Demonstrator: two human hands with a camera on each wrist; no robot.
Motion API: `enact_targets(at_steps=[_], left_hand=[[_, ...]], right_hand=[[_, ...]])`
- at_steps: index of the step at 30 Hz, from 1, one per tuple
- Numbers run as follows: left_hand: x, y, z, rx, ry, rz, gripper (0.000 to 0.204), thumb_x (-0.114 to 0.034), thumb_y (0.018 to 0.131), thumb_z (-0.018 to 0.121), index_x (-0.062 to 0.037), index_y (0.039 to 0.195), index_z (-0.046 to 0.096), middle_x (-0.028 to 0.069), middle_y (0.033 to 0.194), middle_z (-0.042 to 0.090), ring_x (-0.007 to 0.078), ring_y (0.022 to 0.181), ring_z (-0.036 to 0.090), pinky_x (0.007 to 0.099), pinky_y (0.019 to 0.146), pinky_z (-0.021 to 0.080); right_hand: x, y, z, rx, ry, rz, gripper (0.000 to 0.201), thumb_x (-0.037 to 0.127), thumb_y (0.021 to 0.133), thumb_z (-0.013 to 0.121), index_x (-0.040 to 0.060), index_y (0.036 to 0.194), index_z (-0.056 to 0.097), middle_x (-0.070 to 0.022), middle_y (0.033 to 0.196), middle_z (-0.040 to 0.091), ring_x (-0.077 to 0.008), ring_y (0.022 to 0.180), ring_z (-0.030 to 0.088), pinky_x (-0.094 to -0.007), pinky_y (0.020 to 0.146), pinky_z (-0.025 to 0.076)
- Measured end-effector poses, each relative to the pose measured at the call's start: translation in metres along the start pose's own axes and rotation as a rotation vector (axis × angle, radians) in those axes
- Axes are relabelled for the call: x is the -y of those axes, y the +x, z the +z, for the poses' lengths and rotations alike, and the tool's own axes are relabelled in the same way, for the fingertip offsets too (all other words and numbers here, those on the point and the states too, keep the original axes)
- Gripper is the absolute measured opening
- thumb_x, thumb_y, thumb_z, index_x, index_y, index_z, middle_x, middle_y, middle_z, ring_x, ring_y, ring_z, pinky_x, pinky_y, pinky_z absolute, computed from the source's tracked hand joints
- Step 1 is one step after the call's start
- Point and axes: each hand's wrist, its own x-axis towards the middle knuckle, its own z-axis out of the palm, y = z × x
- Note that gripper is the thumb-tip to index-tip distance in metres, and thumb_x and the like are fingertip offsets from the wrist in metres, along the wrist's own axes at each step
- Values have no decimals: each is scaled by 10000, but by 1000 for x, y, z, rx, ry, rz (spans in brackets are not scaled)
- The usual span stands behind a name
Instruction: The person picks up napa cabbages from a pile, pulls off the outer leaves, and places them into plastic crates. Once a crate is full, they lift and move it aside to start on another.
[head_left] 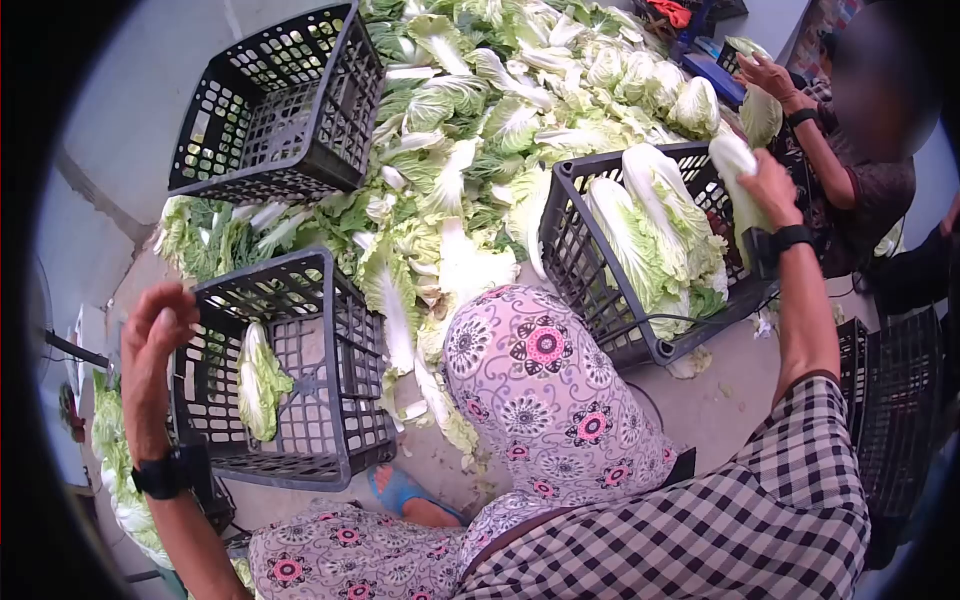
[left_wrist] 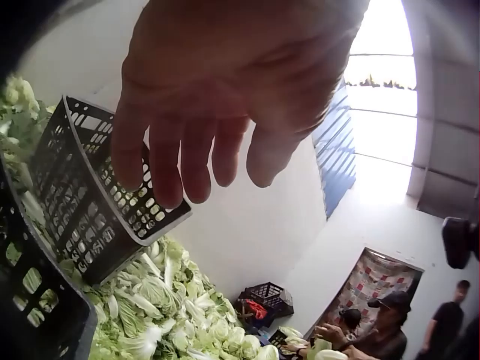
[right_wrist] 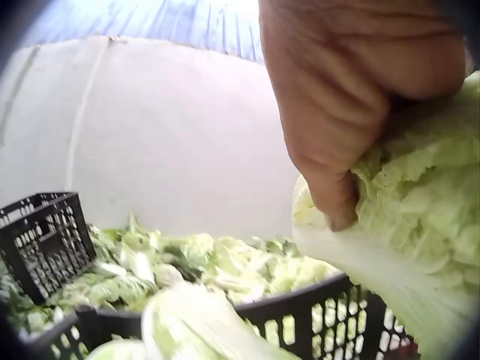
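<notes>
Napa cabbage [head_left: 733,160] was gripped in the person's right hand [head_left: 772,186], fingers curled around its leafy body, and held raised over the far rim of a black plastic crate [head_left: 590,290] on the right. That crate already held several heads of cabbage [head_left: 650,235] and looked roughly half full. The left hand [head_left: 155,335] was lifted in the air near the left crate [head_left: 330,420], fingers loosely bent and holding nothing. That crate contained only one cabbage [head_left: 260,380]. A third crate [head_left: 285,105] lay tipped on the heap further back, with nothing visible inside. A large pile of loose cabbages and trimmed leaves [head_left: 480,120] covered the floor between them, so most of the sorting seemed left to do. Another person [head_left: 850,170] sat opposite, handling cabbage as well.
</notes>
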Motion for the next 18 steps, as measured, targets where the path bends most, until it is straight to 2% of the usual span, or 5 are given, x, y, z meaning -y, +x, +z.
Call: enact_targets(at_steps=[4, 5, 9, 13, 18], left_hand=[[39, -19, -20, -78, -17, -151, 421, -347, 849, 606, -49, 1142, 549, 28, 1009, 596, 93, 858, 567, 213, 731, 445], [50, -23, -25, -95, -8, -194, 423, -351, 843, 616, -53, 1136, 551, 21, 1003, 595, 85, 847, 568, 204, 709, 447], [89, -36, -47, -78, 66, -332, 403, -357, 842, 623, -79, 1127, 559, 7, 992, 592, 60, 815, 568, 180, 644, 445], [109, -40, -50, -179, 26, -446, 352, -318, 842, 614, -89, 1105, 566, -11, 951, 587, 56, 800, 530, 189, 619, 412], [172, -44, -77, -138, 274, -446, 430, -412, 815, 599, -93, 1101, 572, -25, 918, 568, 85, 842, 504, 264, 686, 398]], right_hand=[[-22, -6, 106, 717, 162, -339, 461, 308, 746, 582, 74, 1142, 559, -114, 1061, 610, -252, 884, 604, -359, 728, 498], [-3, -30, 100, 928, 359, -22, 456, 356, 766, 565, 115, 1153, 561, -70, 1039, 606, -229, 891, 596, -351, 715, 501], [-10, -31, 103, 904, 556, 51, 405, 357, 783, 548, 151, 1130, 577, -21, 940, 585, -155, 763, 553, -320, 611, 476], [-27, 32, 99, 426, 432, -395, 213, 110, 762, 490, -4, 911, 590, -109, 765, 570, -198, 711, 552, -331, 662, 474], [97, 43, 19, 234, 735, -668, 436, 200, 892, 506, -24, 1263, 450, -139, 1251, 516, -243, 1159, 487, -332, 983, 364]])
